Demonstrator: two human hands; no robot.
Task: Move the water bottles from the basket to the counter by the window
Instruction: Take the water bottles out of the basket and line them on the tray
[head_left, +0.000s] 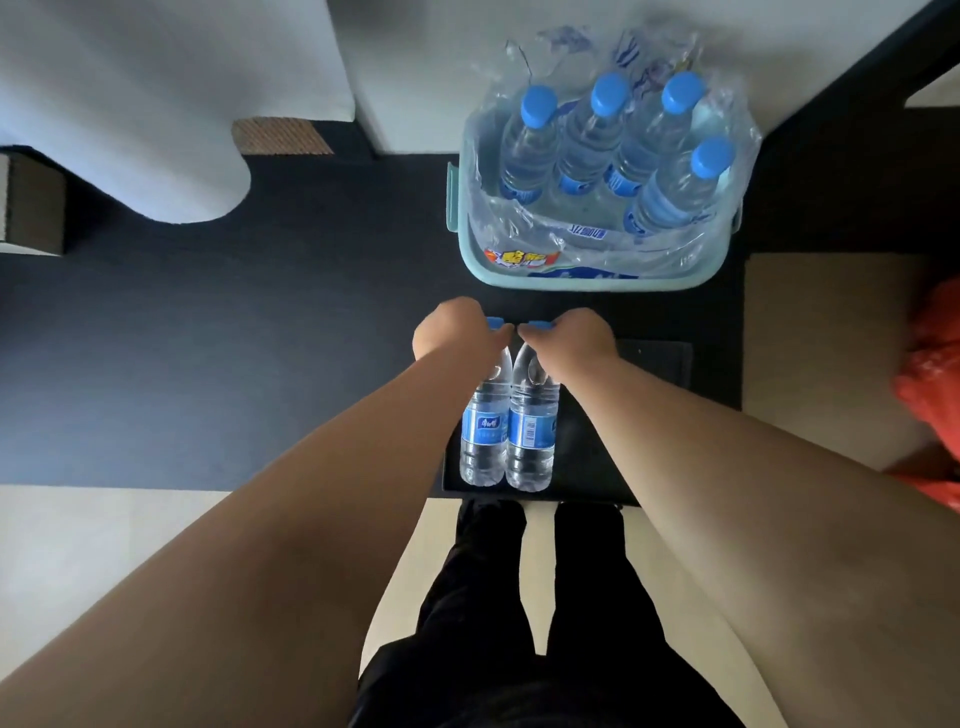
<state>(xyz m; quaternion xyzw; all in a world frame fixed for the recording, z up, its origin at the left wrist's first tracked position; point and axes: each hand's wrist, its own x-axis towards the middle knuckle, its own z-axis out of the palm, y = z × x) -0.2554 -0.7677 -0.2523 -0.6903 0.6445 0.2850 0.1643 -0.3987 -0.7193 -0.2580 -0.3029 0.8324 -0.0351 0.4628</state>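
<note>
The left grip (457, 332) grasps the left bottle (485, 431) by its cap, the right grip (571, 338) the right bottle (532, 431) (bottles touching); basket (670, 280) at 12 o'clock.

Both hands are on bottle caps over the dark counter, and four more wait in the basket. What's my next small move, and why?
Probably settle both bottles firmly and let go of the caps. The left hand grips the cap of the left bottle, the right hand that of the right bottle. Both are upright, side by side, near the front edge of the counter. Whether their bases rest yet is unclear.
</note>
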